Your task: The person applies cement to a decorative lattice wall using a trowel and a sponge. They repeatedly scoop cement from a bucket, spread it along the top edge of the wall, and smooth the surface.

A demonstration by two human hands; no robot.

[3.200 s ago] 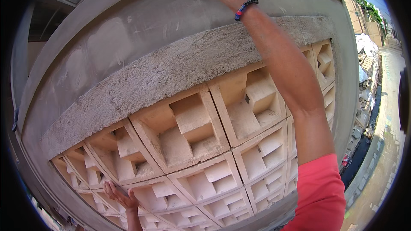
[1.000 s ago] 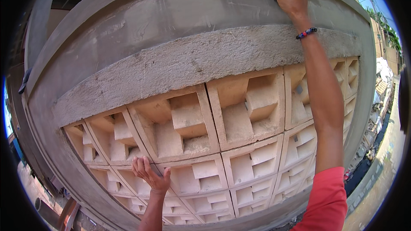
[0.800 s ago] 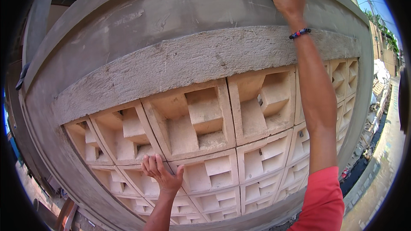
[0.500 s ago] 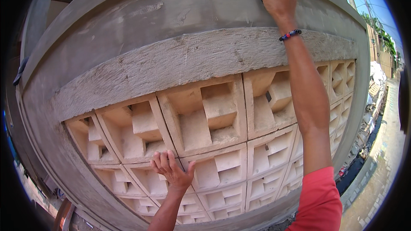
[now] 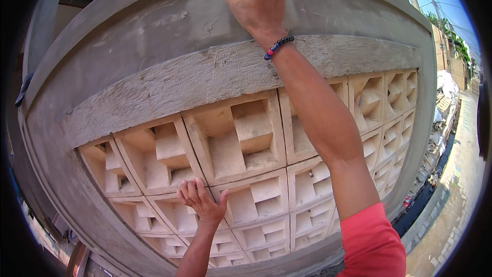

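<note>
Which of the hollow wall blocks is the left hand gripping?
The left hand grips the lower rim of the second-from-left top-row block; neighbouring hollow blocks are untouched.

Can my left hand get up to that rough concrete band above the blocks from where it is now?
Probably yes. The left hand grips a block's edge, and only open block faces lie between it and the rough concrete band.
</note>
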